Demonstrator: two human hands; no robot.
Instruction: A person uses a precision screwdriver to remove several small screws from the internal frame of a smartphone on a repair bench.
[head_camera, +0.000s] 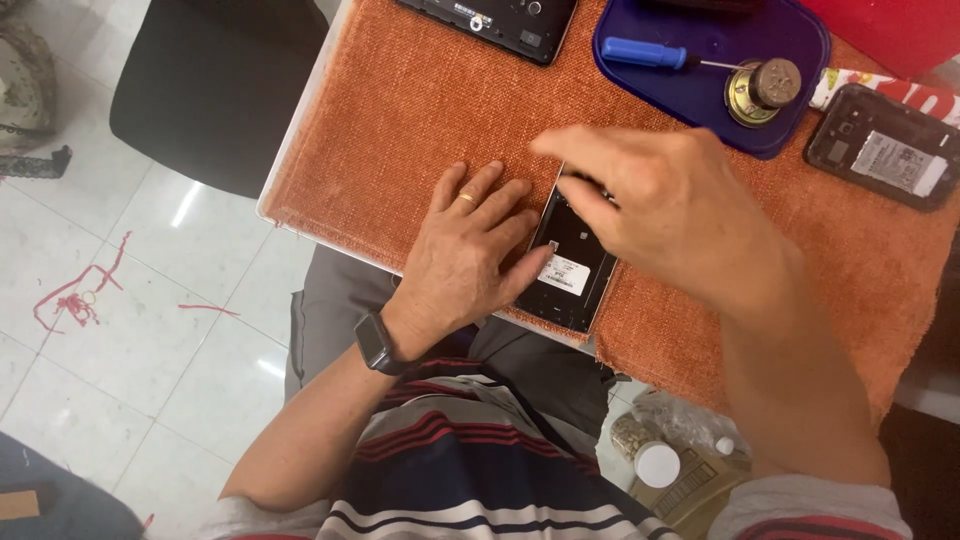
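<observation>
Three opened handsets lie on the orange woven cloth (420, 110) that covers the table. One, a dark phone with its back cover off (570, 268), sits at the near edge between the two hands, a white label showing on its exposed inside. The left hand (470, 250) lies flat on the cloth just left of it, fingers spread and released, the thumb touching the phone's left side; one ring shows on a finger and one dark watch (376, 343) on the wrist. The right hand (665, 205) hovers over the phone's far end, its fingers curled down onto the top edge, but whether they pinch anything there cannot be told. A second opened phone (885, 147) lies at the far right, and a third dark device (495, 22) at the far edge. One blue tray (800, 60) holds one blue-handled screwdriver (660, 55) and one round brass-coloured part (765, 90). One white-capped bottle (655, 462) stands on the floor below.
</observation>
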